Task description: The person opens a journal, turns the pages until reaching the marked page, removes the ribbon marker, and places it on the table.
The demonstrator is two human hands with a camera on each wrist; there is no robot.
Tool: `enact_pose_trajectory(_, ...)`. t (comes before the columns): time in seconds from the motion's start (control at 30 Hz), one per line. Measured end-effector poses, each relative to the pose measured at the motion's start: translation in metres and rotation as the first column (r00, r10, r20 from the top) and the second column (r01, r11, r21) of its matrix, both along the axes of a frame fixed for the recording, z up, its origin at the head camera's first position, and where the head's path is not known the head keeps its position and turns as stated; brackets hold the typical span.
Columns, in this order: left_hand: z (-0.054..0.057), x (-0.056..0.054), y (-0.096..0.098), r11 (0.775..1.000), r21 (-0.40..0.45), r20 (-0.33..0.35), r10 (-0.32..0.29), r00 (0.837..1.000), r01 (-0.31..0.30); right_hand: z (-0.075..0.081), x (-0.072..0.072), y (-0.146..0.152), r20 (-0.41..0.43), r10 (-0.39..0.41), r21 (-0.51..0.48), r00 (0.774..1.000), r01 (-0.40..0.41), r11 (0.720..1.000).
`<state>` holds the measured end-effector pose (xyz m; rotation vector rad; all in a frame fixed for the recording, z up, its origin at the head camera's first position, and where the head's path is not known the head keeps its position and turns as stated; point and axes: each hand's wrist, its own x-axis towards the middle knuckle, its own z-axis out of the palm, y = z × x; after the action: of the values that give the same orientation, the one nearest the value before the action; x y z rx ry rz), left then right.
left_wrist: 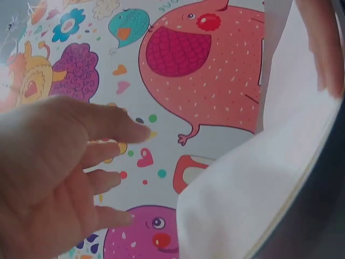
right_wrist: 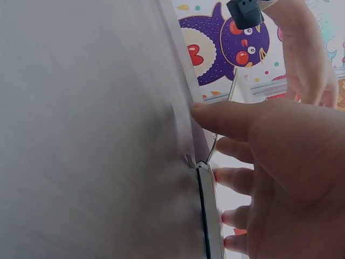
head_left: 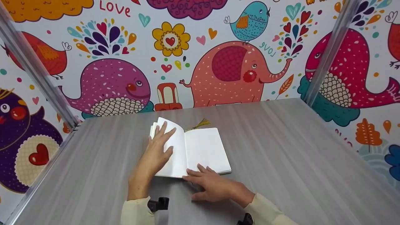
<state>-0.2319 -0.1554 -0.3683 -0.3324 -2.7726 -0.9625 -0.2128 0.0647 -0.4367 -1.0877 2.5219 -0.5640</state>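
Note:
An open book with blank white pages [head_left: 206, 150] lies on the table, its left-hand leaves [head_left: 175, 156] standing partly raised. My left hand [head_left: 156, 154] is spread over that left side. The left wrist view shows this hand [left_wrist: 59, 167] with fingers extended and a gap between them and the curved page [left_wrist: 232, 189]. My right hand [head_left: 214, 186] rests its fingertips on the lower part of the right page, close to the spine. Seen from the right wrist, its fingers [right_wrist: 237, 181] touch the book beside its thick lower edge [right_wrist: 213, 216], with the thumb held away from it.
A gold-green tassel [head_left: 201, 124] sticks out past the book's top edge. The grey wood-grain table [head_left: 275, 150] extends around the book. Behind stands a wall panel printed with cartoon animals [head_left: 225, 75], and metal posts [head_left: 328, 53] rise at both sides.

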Motion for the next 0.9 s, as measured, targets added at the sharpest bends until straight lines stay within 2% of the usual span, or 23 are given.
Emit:
enact_pose_trajectory(0.13, -0.008, -0.002, 0.006, 0.999, -0.032, 0.076, -0.013, 0.997, 0.016, 0.001, 0.0, 0.002, -0.015, 0.018, 0.045, 1.0, -0.017, 0.999)
enact_pose_trajectory(0.33, -0.025, -0.006, 0.008, 0.995, -0.095, 0.214, -0.003, 0.977, 0.024, 0.004, -0.003, 0.006, -0.008, 0.043, 0.085, 0.999, -0.042, 0.996)
enact_pose_trajectory(0.4, -0.03, -0.007, 0.007, 0.993, -0.112, 0.265, 0.009, 0.964, 0.022, 0.005, -0.003, 0.007, -0.007, 0.048, 0.094, 0.999, -0.047, 0.995)
enact_pose_trajectory(0.5, -0.038, -0.009, 0.007, 0.988, -0.154, 0.35, 0.049, 0.935, 0.006, 0.005, -0.003, 0.008, -0.012, 0.047, 0.116, 0.999, -0.045, 0.992)
enact_pose_trajectory(0.6, -0.046, -0.012, 0.008, 0.98, -0.198, 0.406, 0.088, 0.91, -0.007, 0.006, -0.002, 0.008, -0.029, 0.048, 0.138, 0.998, -0.043, 0.989)
enact_pose_trajectory(0.67, -0.051, -0.013, 0.009, 0.976, -0.216, 0.425, 0.104, 0.899, -0.011, 0.006, -0.002, 0.007, -0.043, 0.048, 0.149, 0.998, -0.041, 0.988)
enact_pose_trajectory(0.9, -0.062, -0.016, 0.016, 0.972, -0.234, 0.421, 0.121, 0.899, -0.021, 0.007, 0.0, 0.006, -0.048, 0.05, 0.156, 0.998, -0.042, 0.987)
